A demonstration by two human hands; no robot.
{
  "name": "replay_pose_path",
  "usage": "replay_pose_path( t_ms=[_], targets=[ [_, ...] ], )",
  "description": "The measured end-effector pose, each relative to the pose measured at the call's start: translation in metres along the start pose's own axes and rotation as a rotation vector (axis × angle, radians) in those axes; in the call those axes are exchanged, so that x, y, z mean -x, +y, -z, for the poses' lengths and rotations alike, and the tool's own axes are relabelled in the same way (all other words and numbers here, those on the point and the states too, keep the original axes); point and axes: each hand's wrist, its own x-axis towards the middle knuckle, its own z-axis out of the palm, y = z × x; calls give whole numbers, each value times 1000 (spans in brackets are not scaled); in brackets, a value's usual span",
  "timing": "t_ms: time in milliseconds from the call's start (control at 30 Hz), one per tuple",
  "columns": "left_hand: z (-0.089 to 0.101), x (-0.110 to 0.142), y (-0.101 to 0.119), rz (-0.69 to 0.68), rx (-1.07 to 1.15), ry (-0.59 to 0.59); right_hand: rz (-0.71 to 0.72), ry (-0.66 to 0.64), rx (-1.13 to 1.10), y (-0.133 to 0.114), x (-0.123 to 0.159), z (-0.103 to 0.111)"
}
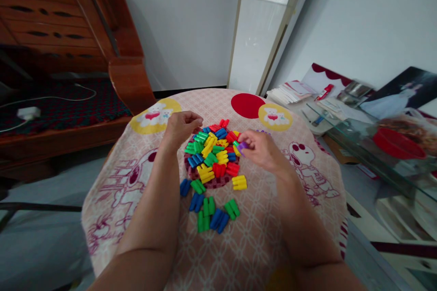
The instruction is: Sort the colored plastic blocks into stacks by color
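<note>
Blocks [222,158] lie heaped between the curled left hand [180,128], whose hold I can't tell, and the right hand [261,149], pinching a purple piece [242,147] I'd grip lightly by its edge.

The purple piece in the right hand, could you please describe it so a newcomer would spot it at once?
Start with the patterned tablecloth and find the heap of colourful blocks near its middle. At the heap's right edge, the right hand holds the purple piece. Its purple colour sets it apart from the red, yellow, green and blue ones in the heap.
</note>
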Motion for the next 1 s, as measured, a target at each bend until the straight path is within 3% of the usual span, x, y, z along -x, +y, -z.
replay_pose_path(
  t_ms=[167,267,367,500,700,1000],
  targets=[
    [-1,0,0,9,-1,0,-393,254,12,39,5,49],
    [-1,0,1,14,-5,5,-631,276,58,50,9,59],
    [-1,1,2,22,-3,11,-747,234,157,60,8,58],
    [-1,2,4,24,-8,9,-796,179,236,75,4,49],
    [0,1,2,19,-34,6,-759,135,244,93,-1,35],
    [-1,-1,-3,0,-46,-5,-741,141,364,101,-1,32]
  ],
)
